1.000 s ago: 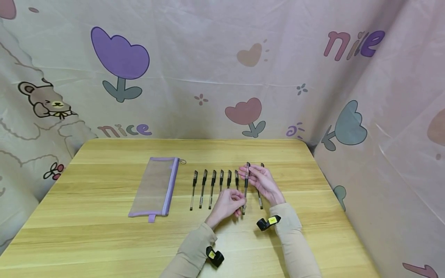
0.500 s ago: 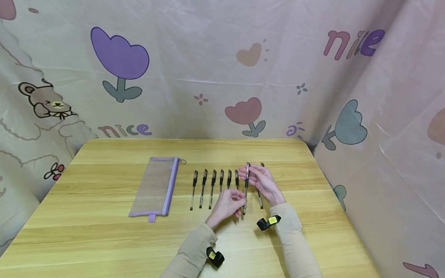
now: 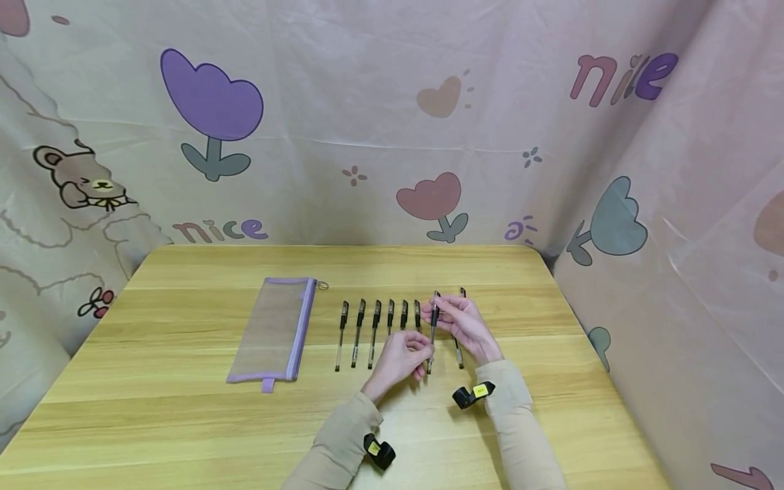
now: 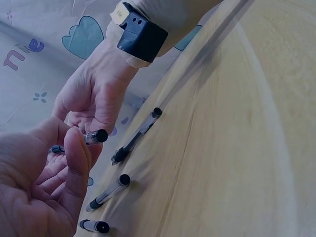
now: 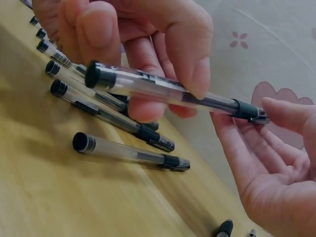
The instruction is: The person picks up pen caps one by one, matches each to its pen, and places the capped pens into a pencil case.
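Observation:
A clear-barrelled gel pen [image 3: 432, 335] with black ends is held up between my two hands. My left hand [image 3: 399, 359] pinches its barrel near the lower end. At the clip end, my right hand [image 3: 470, 325] has its thumb and fingers on the black cap. The right wrist view shows the pen [image 5: 148, 88] lengthwise, with the left fingers across its barrel. Only its black butt end [image 4: 101, 136] and a bit of barrel stick out past the left fingers in the left wrist view. Another pen [image 3: 459, 354] lies partly behind my right hand.
Several matching pens [image 3: 358, 333] lie in a row left of the hands, some partly hidden by the left hand. A flat mesh zip pouch [image 3: 269, 330] with purple edging lies further left on the wooden table [image 3: 153, 408]. A printed curtain [image 3: 343, 102] stands behind.
The held pen's cap end has come slightly down in the head view, and its other end slightly up. My right fingers have shifted a little with the cap. The rest stays put.

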Action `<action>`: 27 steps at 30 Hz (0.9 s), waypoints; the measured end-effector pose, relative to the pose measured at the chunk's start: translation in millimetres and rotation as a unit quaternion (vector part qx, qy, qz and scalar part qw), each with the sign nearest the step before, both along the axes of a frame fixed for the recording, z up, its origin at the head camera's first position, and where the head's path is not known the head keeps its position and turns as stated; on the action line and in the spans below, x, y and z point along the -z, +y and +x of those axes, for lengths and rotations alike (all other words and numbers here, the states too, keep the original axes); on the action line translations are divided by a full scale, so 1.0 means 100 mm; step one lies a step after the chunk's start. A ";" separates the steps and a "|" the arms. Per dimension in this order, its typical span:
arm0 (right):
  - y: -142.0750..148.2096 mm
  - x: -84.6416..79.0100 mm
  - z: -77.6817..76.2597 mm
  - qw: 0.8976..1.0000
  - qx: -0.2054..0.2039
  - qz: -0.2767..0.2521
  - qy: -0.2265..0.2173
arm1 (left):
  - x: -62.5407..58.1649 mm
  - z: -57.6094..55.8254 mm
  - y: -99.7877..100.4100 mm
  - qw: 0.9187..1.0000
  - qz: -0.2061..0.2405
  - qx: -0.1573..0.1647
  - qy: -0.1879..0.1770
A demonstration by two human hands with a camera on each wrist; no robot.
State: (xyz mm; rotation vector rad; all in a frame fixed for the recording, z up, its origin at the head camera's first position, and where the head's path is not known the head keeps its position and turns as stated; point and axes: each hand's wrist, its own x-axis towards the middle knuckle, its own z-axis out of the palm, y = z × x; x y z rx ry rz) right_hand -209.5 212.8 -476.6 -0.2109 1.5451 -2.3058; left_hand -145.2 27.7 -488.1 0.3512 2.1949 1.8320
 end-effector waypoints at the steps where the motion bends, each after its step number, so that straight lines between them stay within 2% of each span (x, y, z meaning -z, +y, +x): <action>1: 0.00 0.00 0.00 1.000 0.000 0.006 0.004 | 0.00 0.00 0.00 1.000 -0.001 0.000 0.004; 7: 0.00 0.00 0.01 0.999 0.010 0.037 0.001 | 0.02 0.02 0.02 1.000 -0.010 0.003 0.028; 11: -0.01 -0.03 0.01 0.998 0.013 0.066 -0.013 | 0.00 0.03 0.06 0.999 -0.013 -0.013 0.031; 16: -0.06 -0.08 0.00 0.995 0.003 0.102 -0.017 | -0.06 0.06 0.09 0.998 -0.022 -0.057 -0.003; 19: -0.08 -0.08 -0.01 0.994 0.015 0.111 -0.019 | -0.07 0.06 0.10 0.997 -0.027 -0.071 -0.017; 23: -0.11 -0.05 0.00 0.992 0.040 0.119 -0.016 | -0.07 0.00 0.09 0.998 -0.035 -0.060 -0.002; 27: -0.08 -0.02 0.02 0.992 0.038 0.120 -0.026 | -0.06 -0.01 0.09 0.998 -0.039 -0.047 0.006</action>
